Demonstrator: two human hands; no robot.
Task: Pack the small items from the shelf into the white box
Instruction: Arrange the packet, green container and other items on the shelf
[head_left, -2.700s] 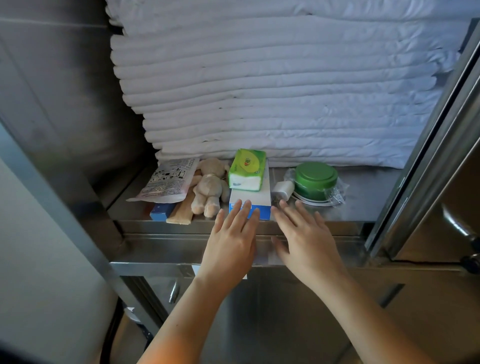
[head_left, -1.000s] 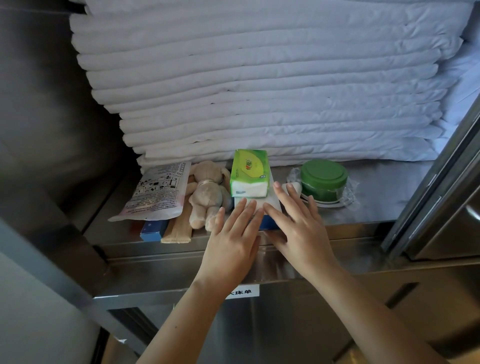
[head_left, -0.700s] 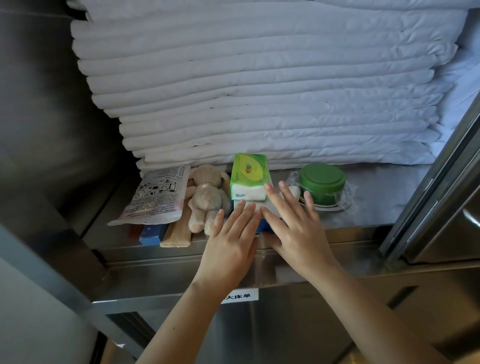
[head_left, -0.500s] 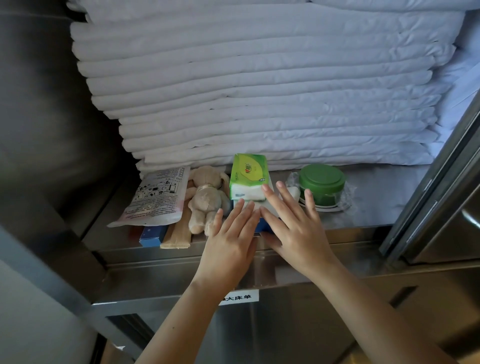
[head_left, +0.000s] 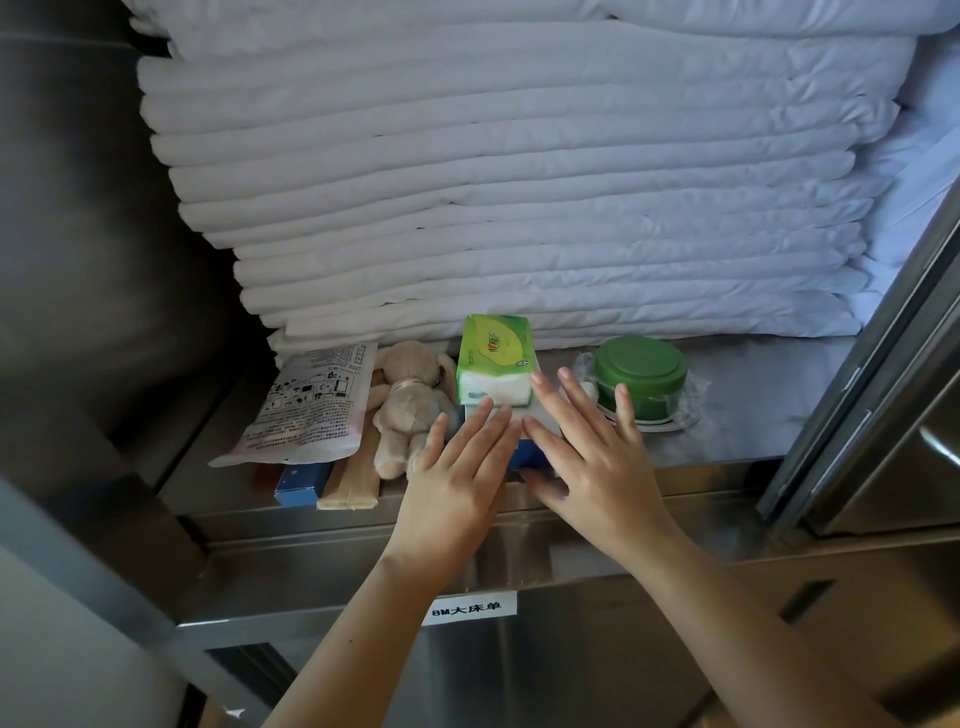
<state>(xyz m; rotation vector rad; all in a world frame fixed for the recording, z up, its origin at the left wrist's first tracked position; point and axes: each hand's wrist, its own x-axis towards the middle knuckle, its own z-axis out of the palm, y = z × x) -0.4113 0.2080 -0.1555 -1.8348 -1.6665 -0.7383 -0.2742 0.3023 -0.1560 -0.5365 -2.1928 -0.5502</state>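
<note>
1. There are two hands, one box, one tissue pack, one bunny, one pouch, one small blue carton, one tan packet and one green jar. There is also a tall pile of folded white sheets (head_left: 519, 182).
2. The box (head_left: 527, 452) is white on top and blue on its front side. It sits at the front edge of the shelf (head_left: 753, 405), near the middle.
3. The tissue pack (head_left: 493, 358) lies on the box. It is soft, shiny green plastic.
4. The left hand (head_left: 457, 478) and right hand (head_left: 597, 467) are flat with straight fingers, side by side over the box. They grip nothing.
5. The bunny (head_left: 410, 405) is fuzzy and beige, just left of the box.
6. The pouch (head_left: 311, 405) is flat and printed, near the left edge. It partly covers the carton (head_left: 301, 478) and packet (head_left: 353, 478).
7. The jar (head_left: 641, 374) is round, in clear crinkly wrap, right of the box.
8. The shelf is smooth grey metal.
</note>
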